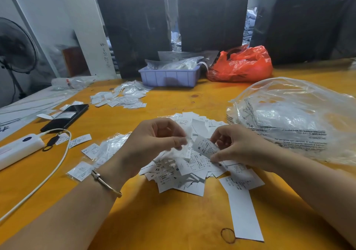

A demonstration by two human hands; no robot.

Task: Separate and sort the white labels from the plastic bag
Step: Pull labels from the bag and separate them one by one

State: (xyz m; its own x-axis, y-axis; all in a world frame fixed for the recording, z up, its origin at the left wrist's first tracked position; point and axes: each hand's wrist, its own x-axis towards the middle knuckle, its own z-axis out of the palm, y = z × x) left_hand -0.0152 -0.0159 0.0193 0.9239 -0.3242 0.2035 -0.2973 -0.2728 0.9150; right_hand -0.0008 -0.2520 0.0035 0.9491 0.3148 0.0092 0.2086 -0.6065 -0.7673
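Observation:
A heap of white labels (185, 172) printed with sizes such as S, XS and M lies on the yellow table (154, 221) in front of me. My left hand (154, 140) pinches a small bunch of labels above the heap. My right hand (237, 144) pinches one label marked M (205, 146) between thumb and fingers. A large crumpled clear plastic bag (294, 117) with printed warnings lies to the right, beside my right hand. A long white paper strip (244, 215) rests at the heap's near right.
A second pile of labels (121, 97) lies farther back. Left are a black phone (65, 117), a white power bank (19, 149) with its cable, and loose bagged labels (81, 170). A lilac tray (169, 76) and a red bag (242, 65) stand at the back.

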